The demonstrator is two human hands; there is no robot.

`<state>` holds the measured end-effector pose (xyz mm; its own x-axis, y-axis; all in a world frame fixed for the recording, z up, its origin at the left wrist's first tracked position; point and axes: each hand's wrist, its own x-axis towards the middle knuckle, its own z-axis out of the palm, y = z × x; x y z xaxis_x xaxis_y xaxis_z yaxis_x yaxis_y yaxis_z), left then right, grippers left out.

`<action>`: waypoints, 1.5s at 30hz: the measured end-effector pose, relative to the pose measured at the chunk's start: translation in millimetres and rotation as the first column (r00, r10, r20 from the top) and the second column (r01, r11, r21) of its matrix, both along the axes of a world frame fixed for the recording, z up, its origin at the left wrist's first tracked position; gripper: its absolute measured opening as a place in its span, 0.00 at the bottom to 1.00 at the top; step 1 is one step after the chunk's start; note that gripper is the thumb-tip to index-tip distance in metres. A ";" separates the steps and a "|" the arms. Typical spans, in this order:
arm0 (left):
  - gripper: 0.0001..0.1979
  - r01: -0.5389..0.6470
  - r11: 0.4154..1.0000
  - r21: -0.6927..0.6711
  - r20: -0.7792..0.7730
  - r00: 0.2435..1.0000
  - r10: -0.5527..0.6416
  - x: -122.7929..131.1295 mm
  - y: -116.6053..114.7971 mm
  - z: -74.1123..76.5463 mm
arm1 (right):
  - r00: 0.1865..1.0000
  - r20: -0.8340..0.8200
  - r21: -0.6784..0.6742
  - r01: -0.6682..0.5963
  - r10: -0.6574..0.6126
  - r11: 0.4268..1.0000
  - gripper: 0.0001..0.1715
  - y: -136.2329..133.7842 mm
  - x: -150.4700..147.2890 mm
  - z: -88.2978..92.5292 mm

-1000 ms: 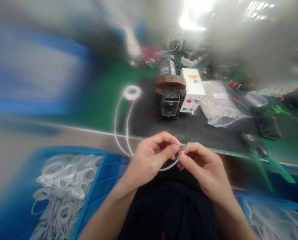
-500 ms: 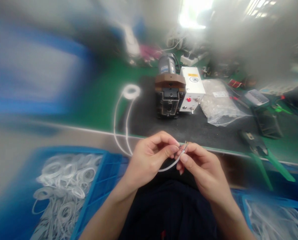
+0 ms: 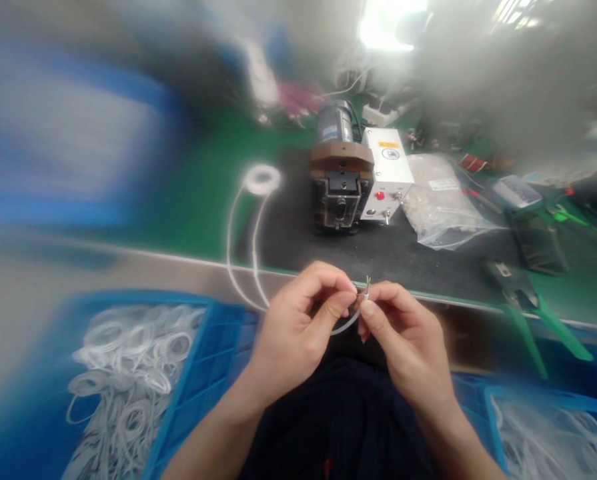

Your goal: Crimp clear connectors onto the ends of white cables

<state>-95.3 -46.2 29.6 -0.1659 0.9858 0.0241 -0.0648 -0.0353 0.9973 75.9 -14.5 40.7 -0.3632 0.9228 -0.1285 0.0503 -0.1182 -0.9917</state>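
Observation:
My right hand (image 3: 408,333) pinches a white cable (image 3: 347,325) close to its end between thumb and forefinger. Thin bare-ended wires (image 3: 368,285) stick up from that end. Beside it my left hand (image 3: 298,320) is closed, thumb and forefinger together at a small dark piece of the cable's wiring; the fingertips partly hide it. Two strands of cable run from a white coil (image 3: 262,179) on the bench down over its edge and behind my left hand, and one stretch comes out again toward my right fingers.
A motor-driven machine (image 3: 341,173) with a white control box (image 3: 388,173) stands on a black mat. Right of it lie a clear plastic bag (image 3: 435,207) and green-handled pliers (image 3: 523,300). Blue bins with coiled cables (image 3: 133,353) flank me, the right one holding clear bagged contents (image 3: 553,433).
The stripped cable end in my right hand has turned from slanting right to nearly upright. Both hands stay close together with little other movement.

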 end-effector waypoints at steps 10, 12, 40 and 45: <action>0.13 -0.043 0.996 -0.075 0.162 0.985 0.055 10.6 -5.1 -6.4 | 0.996 0.086 0.074 0.022 -0.028 0.997 0.07 0.9 -3.5 3.8; 0.09 -0.007 0.998 -0.057 0.177 0.984 0.017 11.1 -3.3 -6.9 | 0.995 0.097 0.096 0.013 -0.023 0.995 0.07 0.8 -3.0 4.4; 0.11 -0.033 0.993 -0.111 0.267 0.962 0.062 31.1 -11.0 -13.2 | 0.998 -0.002 -0.045 0.070 -0.070 0.997 0.05 2.5 8.0 -6.9; 0.07 0.013 0.998 -0.056 0.450 0.893 0.014 30.1 -7.1 -13.4 | 0.995 -0.090 -0.202 0.016 -0.035 0.979 0.03 5.7 14.9 -14.8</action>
